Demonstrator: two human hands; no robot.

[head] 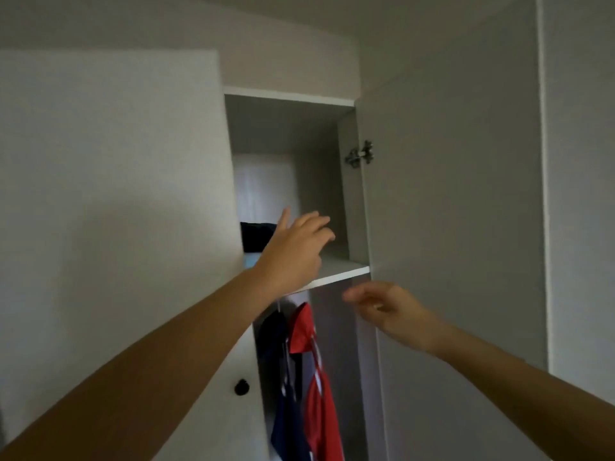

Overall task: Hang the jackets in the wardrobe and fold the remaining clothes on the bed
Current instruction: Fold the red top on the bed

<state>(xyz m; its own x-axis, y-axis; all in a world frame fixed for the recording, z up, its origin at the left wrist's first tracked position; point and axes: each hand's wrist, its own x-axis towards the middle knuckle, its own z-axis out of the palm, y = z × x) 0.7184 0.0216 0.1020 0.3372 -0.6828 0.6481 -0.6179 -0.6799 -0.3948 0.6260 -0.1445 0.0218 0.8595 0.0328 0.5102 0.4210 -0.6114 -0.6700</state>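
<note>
I look up into an open white wardrobe (352, 194). My left hand (296, 247) reaches up in front of the upper shelf (346, 269), fingers spread and holding nothing. Just behind it on that shelf lies a dark folded garment (254, 236). My right hand (386, 311) hovers lower, right below the shelf's front edge, fingers loosely curled and empty. Under the shelf hang a red jacket (316, 377) and a navy jacket (283, 371), side by side.
The right wardrobe door (449, 227) stands open, its metal hinge (359, 154) showing. The left door (116, 211) is partly open and carries a black knob (242, 386). The ceiling is close above.
</note>
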